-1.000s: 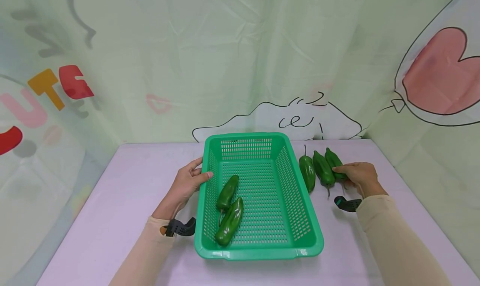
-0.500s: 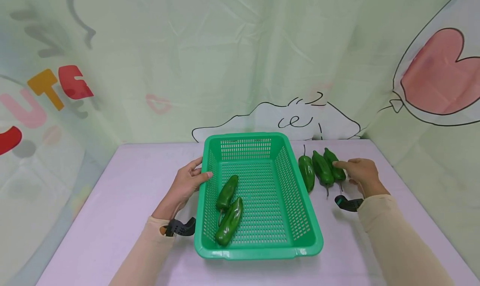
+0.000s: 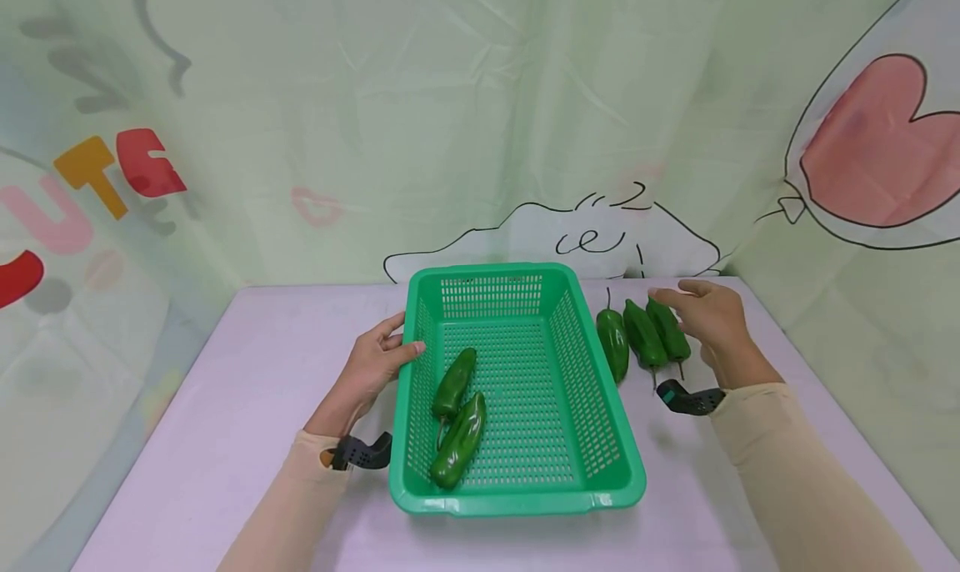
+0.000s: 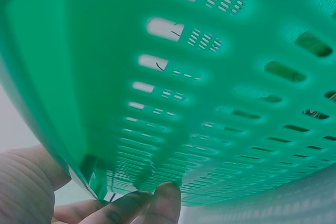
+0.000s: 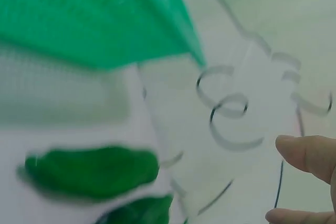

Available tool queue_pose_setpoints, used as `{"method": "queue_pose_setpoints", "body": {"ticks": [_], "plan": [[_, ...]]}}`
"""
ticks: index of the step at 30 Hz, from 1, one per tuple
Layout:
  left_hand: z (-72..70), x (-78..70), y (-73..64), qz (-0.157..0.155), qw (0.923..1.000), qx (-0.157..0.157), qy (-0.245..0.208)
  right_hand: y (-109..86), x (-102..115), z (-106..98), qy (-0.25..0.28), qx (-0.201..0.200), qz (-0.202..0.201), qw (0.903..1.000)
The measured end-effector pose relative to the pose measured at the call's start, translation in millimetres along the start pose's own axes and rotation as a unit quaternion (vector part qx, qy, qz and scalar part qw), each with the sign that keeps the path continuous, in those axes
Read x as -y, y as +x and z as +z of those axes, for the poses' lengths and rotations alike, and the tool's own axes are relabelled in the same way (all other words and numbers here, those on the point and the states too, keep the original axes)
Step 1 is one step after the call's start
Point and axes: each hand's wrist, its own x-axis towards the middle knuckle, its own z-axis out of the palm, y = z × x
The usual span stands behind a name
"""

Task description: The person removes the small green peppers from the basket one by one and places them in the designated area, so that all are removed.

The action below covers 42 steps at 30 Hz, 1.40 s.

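Observation:
A green plastic basket (image 3: 525, 505) stands in the middle of the table, two green peppers lying at its left side, the upper one (image 3: 454, 383) touching the lower one (image 3: 460, 441). My left hand (image 3: 371, 368) grips the basket's left rim, thumb over the edge and fingers against the outer wall, as the left wrist view shows. Three more peppers lie in a row to the right: a left one (image 3: 613, 344), a middle one (image 3: 645, 336) and a right one (image 3: 669, 332). My right hand (image 3: 712, 318) hovers over the right pepper's upper end, thumb and fingers apart, holding nothing.
The lilac tabletop (image 3: 285, 347) meets a pale green printed curtain (image 3: 450, 138) along its back edge. The basket's right wall (image 3: 592, 388) rises close beside the left pepper of the row. Black cameras sit on both wrists.
My right hand has let go of the rightmost pepper, which now lies turned alongside its neighbour, and has moved up and away from its lower end. The left hand and basket stay put.

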Motion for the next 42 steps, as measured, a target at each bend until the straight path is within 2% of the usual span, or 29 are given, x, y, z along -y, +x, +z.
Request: {"method": "queue_pose_setpoints", "body": {"ticks": [8,15,20,26,34,42], "plan": [[-0.8,0.3,0.7,0.001,1.0000,0.005,-0.002,-22.4,41,27,0.016,0.051,-0.069,0.9961],[-0.6,0.6,0.9,0.002,1.0000,0.003,0.003,-43.0,61,58,0.029,0.146,-0.099,0.9839],[-0.4,0.0,0.7,0.003,1.0000,0.001,0.003,-50.4,64,87,0.022,0.206,-0.095,0.9736],[-0.3,-0.7,-0.4,0.000,1.0000,0.003,-0.001,-51.5,59,118,0.017,0.253,-0.084,0.9636],[-1.1,-0.5,-0.7,0.003,1.0000,0.006,-0.004,-55.7,59,148,0.011,0.279,-0.049,0.9589],[-0.2,-0.6,-0.5,0.001,1.0000,0.002,-0.003,-51.5,55,172,-0.021,0.297,-0.042,0.9536]]}}
